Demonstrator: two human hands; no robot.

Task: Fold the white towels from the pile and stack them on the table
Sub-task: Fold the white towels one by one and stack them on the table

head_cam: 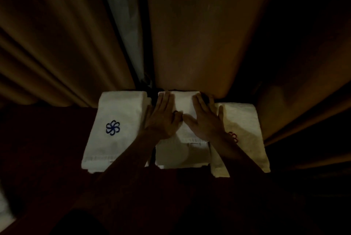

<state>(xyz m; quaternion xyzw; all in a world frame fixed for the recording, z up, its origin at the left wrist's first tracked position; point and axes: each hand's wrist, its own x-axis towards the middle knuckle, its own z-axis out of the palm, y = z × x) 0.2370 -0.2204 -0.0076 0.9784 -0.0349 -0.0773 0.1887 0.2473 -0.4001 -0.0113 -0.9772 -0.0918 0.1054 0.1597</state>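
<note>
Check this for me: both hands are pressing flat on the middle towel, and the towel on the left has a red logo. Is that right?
Not quite. The logo on the left towel is blue, not red, as the head view shows; a red mark sits on the right towel. The left hand and right hand do press flat on the middle towel.

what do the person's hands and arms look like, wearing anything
Both the left hand and the right hand are bare, and the forearms show no sleeves as far as the dim light allows. A dark band, likely a ring, sits on one left-hand finger. No watch shows. The red mark beside the right wrist looks like an emblem on a towel, not a bracelet.
</note>
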